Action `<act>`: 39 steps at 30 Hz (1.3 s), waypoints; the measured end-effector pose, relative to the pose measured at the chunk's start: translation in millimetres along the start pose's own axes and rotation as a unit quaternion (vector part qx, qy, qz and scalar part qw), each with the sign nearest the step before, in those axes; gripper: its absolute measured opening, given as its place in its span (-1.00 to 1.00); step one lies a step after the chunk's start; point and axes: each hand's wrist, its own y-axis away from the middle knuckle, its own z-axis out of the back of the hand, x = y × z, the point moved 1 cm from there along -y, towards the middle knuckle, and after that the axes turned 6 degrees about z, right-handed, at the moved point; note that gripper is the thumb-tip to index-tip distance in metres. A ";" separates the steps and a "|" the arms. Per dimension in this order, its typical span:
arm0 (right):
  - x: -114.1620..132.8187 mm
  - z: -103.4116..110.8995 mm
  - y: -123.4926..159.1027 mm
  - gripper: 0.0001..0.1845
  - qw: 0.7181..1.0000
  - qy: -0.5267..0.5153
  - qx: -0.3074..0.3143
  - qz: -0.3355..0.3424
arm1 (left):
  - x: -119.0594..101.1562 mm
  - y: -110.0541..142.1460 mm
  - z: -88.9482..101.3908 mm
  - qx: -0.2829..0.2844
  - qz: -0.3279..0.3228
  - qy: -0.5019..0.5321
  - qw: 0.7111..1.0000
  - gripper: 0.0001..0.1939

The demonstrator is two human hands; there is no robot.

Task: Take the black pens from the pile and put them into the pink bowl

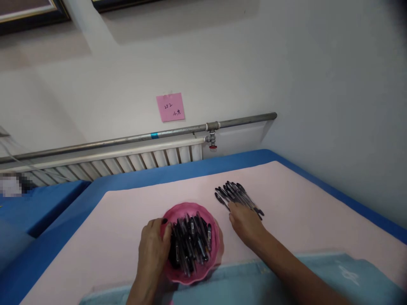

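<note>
A pink scalloped bowl point(213, 220) sits on a pale pink cloth point(127, 224) and is full of black pens point(190, 243). My left hand point(154, 245) curls over the bowl's left rim, its thumb inside against the pens. To the right, a loose bundle of black pens point(237, 195) lies on the cloth. My right hand point(244, 223) rests flat on the cloth with its fingertips touching the near end of that bundle, fingers stretched out.
The pink cloth lies over a blue table cover point(197, 167) against a white wall. A radiator point(133, 161) and a metal pipe point(178, 131) run behind the table. A pink sticky note point(170, 107) hangs on the wall. A light blue cloth point(318, 275) covers the near edge.
</note>
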 end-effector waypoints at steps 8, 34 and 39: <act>38.5 22.4 19.0 -0.67 0.952 -0.294 0.078 -0.033 | -31.7 15.6 8.4 0.143 0.129 0.394 0.899 -0.69; 66.9 8.1 48.4 -0.97 0.741 -0.582 0.321 -0.098 | -12.6 6.1 22.2 0.177 0.157 0.314 0.919 -0.63; 66.9 8.5 49.7 -0.94 0.727 -0.596 0.330 -0.085 | -27.1 14.9 15.4 0.219 0.130 0.412 0.875 -0.72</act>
